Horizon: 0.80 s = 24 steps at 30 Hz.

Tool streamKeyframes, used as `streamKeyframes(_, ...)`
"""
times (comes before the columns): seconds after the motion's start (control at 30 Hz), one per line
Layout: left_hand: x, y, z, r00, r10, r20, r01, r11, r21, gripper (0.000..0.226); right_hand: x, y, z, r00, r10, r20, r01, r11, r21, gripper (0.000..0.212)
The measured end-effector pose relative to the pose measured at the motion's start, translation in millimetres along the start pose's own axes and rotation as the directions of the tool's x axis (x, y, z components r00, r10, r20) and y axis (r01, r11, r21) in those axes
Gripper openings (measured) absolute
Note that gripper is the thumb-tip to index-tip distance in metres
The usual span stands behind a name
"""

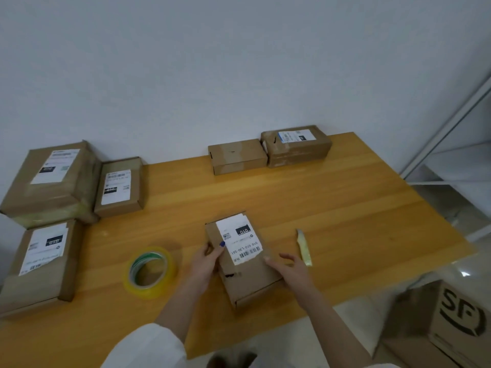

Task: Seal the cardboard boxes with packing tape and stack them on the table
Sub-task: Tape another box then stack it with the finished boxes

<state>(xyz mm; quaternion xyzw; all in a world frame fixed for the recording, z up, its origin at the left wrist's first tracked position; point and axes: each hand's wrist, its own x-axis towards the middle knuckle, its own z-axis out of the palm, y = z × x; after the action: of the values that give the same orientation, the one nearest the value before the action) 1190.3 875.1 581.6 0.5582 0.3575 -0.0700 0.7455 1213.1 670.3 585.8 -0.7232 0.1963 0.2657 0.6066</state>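
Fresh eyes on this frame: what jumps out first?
First is the small brown cardboard box with a white shipping label, near the front centre of the orange wooden table. The left hand grips it and the right hand touches its right side. To its left lies a roll of yellow-tinted packing tape, and more labelled cardboard boxes cluster at the table's left edge.

Both forearms reach in from below, the left one in a white sleeve. Left hand (207, 264) grips the box (247, 280) by its edge, blue-nailed thumb on top. Right hand (291, 269) rests against the other side, fingers pretty straight.
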Motion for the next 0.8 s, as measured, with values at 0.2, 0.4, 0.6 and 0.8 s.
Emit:
streamKeyframes(0.2, 3, -1, -1, 0.988, 0.140, 0.071, -0.156, 0.924, 0.349, 0.032, 9, 8, 21, 0.992, -0.125, 0.001, 0.124, 0.986, -0.113, 0.053)
streamKeyframes(0.4, -4, -3, -45, 0.851, 0.445, -0.278, -0.299, 0.847, 0.440, 0.019, 12, 17, 34, 0.968, -0.204, -0.144, 0.182, 0.972, -0.150, 0.050)
streamKeyframes(0.6, -4, -9, -85, 0.787, 0.529, -0.319, -0.181, 0.692, 0.699, 0.035, 12, 16, 34, 0.949, -0.252, -0.187, 0.181, 0.926, -0.330, 0.044)
streamKeyframes(0.8, -1, -38, -98, 0.843, 0.501, -0.199, 0.017, 0.344, 0.939, 0.071, 20, 17, 31, 0.947, -0.275, -0.164, 0.182, 0.885, -0.428, 0.042)
